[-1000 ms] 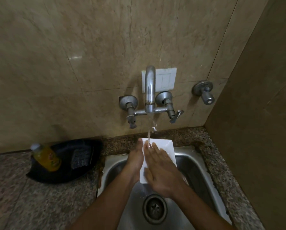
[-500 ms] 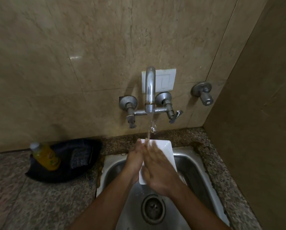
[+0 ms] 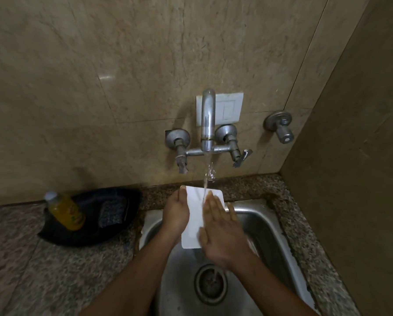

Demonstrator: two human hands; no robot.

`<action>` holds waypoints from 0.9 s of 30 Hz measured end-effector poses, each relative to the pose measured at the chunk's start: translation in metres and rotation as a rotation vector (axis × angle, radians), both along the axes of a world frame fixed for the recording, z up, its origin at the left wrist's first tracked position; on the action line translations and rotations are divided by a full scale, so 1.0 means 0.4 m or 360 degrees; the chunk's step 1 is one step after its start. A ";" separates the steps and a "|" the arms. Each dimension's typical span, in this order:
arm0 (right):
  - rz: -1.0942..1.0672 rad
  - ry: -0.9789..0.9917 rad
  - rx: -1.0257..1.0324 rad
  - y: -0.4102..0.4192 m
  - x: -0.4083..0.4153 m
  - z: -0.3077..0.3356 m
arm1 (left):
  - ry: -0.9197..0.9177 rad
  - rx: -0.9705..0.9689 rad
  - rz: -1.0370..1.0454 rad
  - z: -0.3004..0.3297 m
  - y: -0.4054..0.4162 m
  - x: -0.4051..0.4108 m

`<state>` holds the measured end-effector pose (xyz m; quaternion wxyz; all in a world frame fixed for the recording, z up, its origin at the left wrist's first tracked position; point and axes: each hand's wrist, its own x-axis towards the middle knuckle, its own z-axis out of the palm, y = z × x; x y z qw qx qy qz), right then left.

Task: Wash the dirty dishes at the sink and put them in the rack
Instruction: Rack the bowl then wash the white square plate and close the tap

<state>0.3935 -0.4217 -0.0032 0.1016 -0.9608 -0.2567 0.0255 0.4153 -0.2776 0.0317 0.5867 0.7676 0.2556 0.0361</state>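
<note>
Fingers (image 3: 214,205) of the right hand (image 3: 222,233) lie straight and close together, flat against the upper face of the white plate (image 3: 194,215); this hand is slightly blurred. Left hand (image 3: 176,212) holds the plate along its left edge, fingers curled behind it and only the thumb side showing.

Plate: white, rectangular with rounded corners, smooth and glossy, no visible marks on the exposed surface. It is held tilted over the steel sink (image 3: 268,229), its far edge raised toward the wall. Water (image 3: 208,172) runs from the tap (image 3: 208,119) and lands on the plate's upper part, between the two hands.

Sink drain (image 3: 210,285) sits below the wrists. On the speckled counter (image 3: 31,270) to the left, a black tray (image 3: 95,233) carries a yellow bottle (image 3: 65,212) lying at a slant and a dark scrubbing pad (image 3: 112,212).
</note>
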 end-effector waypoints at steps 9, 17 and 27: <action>-0.0039 -0.0075 -0.0067 0.022 -0.013 -0.009 | -0.0044 0.0245 0.0007 -0.006 0.031 -0.002; 0.0203 -0.0061 0.0002 0.007 -0.020 0.002 | -0.0171 0.0258 0.0113 -0.011 0.056 0.007; 0.0264 -0.0016 -0.0035 -0.012 -0.019 -0.036 | -0.0310 0.0302 0.0125 -0.007 0.071 0.043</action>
